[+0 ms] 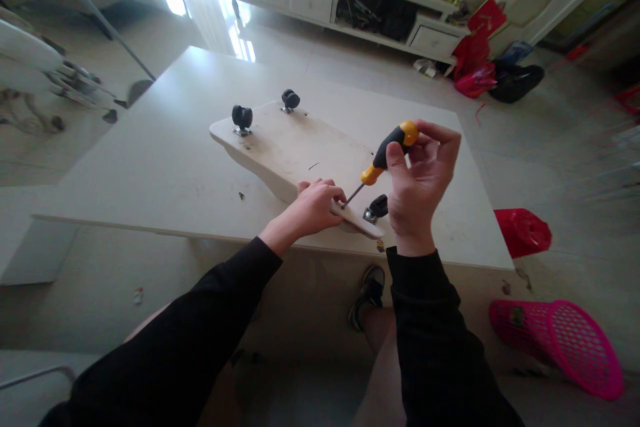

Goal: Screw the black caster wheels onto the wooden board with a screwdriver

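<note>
In my right hand (417, 177) is a screwdriver (384, 150) with a black and yellow handle, gripped at an angle. Its tip meets the near end of a pale board (295, 147) with curved sides. My left hand (317, 205) is closed around that end, its fingertips beside the screwdriver tip; whether they pinch a screw is too small to tell. A black caster wheel (379, 207) stands at the near right corner of the board. Two more casters, one at the far left corner (243, 118) and one behind it (290, 100), point upward.
The board lies on a white table (150, 167). A pink mesh basket (555, 340) lies on the floor at right, with a red object (523, 232) by the table edge. A white cabinet (310, 3) stands at the back. A small dark bit (241, 196) lies on the table.
</note>
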Action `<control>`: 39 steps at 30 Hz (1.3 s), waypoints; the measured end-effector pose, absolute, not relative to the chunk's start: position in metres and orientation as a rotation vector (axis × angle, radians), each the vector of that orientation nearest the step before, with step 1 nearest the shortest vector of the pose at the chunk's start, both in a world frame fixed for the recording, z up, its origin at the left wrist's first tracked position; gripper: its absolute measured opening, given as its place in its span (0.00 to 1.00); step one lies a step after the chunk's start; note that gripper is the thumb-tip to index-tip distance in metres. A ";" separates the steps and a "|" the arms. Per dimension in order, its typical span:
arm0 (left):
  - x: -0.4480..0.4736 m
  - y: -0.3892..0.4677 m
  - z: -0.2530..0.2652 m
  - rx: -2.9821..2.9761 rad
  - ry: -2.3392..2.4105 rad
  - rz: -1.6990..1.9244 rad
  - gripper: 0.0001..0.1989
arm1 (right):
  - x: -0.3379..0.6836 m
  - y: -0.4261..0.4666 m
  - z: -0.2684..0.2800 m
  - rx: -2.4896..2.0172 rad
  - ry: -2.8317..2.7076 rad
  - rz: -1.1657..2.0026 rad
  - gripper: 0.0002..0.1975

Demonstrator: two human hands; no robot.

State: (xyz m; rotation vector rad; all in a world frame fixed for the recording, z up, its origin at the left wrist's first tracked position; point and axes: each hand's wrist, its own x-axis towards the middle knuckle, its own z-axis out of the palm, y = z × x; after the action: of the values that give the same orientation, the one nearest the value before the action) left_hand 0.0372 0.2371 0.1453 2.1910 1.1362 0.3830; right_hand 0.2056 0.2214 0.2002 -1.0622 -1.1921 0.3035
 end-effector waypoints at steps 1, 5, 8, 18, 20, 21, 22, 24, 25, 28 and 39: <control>0.037 0.237 0.146 2.190 1.138 0.380 0.11 | 0.206 0.221 0.201 -1.080 -1.168 0.255 0.22; 0.037 0.236 0.149 2.187 1.141 0.367 0.13 | 0.206 0.219 0.200 -1.071 -1.161 0.247 0.19; 0.038 0.236 0.148 2.192 1.143 0.370 0.12 | 0.205 0.219 0.199 -0.991 -1.236 0.402 0.14; 0.037 0.236 0.146 2.197 1.140 0.393 0.13 | 0.210 0.219 0.198 -1.062 -1.154 0.247 0.20; 0.037 0.236 0.145 2.200 1.136 0.394 0.13 | 0.212 0.219 0.196 -0.995 -1.179 0.337 0.16; 0.037 0.236 0.145 2.201 1.136 0.399 0.13 | 0.213 0.219 0.195 -0.966 -1.199 0.389 0.15; 0.037 0.236 0.145 2.202 1.137 0.404 0.13 | 0.214 0.219 0.195 -0.945 -1.217 0.429 0.15; 0.037 0.236 0.143 2.202 1.138 0.413 0.13 | 0.217 0.219 0.196 -0.924 -1.239 0.448 0.16; 0.037 0.236 0.142 2.200 1.141 0.419 0.13 | 0.218 0.219 0.197 -0.920 -1.243 0.428 0.16; 0.037 0.237 0.141 2.193 1.151 0.424 0.13 | 0.220 0.220 0.200 -0.941 -1.241 0.325 0.18; 0.037 0.237 0.143 2.202 1.156 0.415 0.13 | 0.226 0.213 0.198 -1.040 -1.191 0.422 0.16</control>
State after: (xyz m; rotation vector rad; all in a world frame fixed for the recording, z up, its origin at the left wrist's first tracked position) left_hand 0.0375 0.2366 0.1427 2.2018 1.1557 0.4150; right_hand 0.2262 0.2129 0.1979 -1.0402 -1.1912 0.4222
